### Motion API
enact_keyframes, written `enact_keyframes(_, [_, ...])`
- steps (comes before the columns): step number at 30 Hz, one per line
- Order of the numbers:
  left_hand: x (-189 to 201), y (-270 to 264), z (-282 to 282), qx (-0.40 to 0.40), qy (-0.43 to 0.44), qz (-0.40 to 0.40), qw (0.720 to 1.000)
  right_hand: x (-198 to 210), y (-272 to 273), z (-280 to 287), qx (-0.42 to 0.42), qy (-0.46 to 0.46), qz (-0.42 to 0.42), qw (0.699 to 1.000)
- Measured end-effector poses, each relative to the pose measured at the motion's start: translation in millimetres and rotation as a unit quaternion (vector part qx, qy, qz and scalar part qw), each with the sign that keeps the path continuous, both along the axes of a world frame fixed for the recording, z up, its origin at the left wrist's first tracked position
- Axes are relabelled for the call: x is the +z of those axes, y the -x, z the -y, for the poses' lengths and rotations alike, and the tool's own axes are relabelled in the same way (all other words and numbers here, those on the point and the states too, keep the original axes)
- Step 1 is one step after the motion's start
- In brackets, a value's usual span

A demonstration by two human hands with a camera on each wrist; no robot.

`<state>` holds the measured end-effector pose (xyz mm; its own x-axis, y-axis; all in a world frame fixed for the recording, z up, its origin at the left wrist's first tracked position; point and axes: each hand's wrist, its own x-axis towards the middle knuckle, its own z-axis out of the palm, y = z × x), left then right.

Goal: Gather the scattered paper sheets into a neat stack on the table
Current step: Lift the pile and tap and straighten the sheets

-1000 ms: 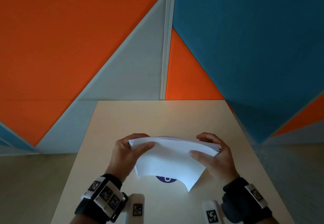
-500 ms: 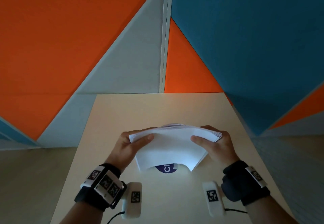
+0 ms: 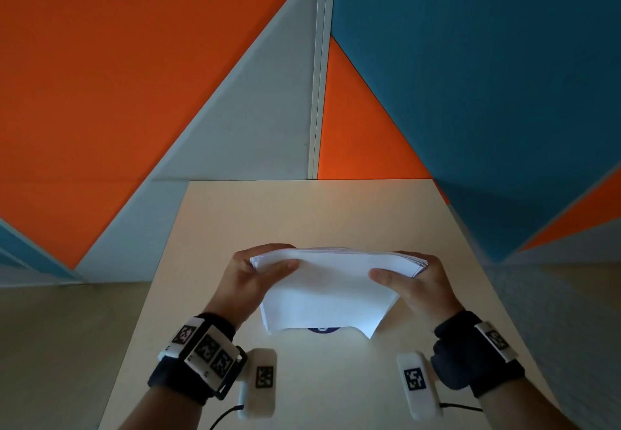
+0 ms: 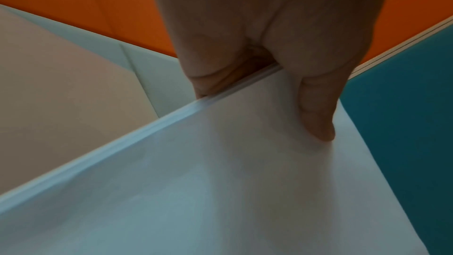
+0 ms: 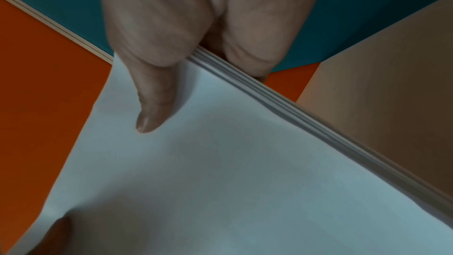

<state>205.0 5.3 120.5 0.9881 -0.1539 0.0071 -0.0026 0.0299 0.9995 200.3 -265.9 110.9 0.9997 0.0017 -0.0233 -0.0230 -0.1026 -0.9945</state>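
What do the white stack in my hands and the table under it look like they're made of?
The white stack looks like plain matte paper: thin separate sheet edges show at its side, and it bows between the left hand and right hand. The table looks like smooth beige laminate or coated board, with an even colour and soft sheen; I cannot tell its core.

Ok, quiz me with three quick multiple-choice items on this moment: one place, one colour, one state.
1. Where is the paper stack?
A. flat on the table
B. held up on edge between both hands
C. on the floor

2. What colour is the mark on the table under the stack?
A. blue
B. green
C. yellow

3. What is the left hand doing?
A. hanging idle
B. pressing flat on the table
C. gripping the stack's end

B: the right hand and left hand hold its ends.
A: a blue patch shows below.
C: thumb over the sheets.
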Motion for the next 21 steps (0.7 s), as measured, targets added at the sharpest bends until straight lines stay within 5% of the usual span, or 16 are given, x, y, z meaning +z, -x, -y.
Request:
enact_keyframes(15, [-0.4,5.5,-0.7,-0.014,-0.033,-0.029,0.999,-12.7,0.6,7.2,0.006,0.022,-0.04,0.999])
enact_keyframes(21, [15.4,5.5,-3.1,0.029,-0.098,0.049,0.994,-14.1,1.6,8.0,0.015,-0.001,-0.045,0.999])
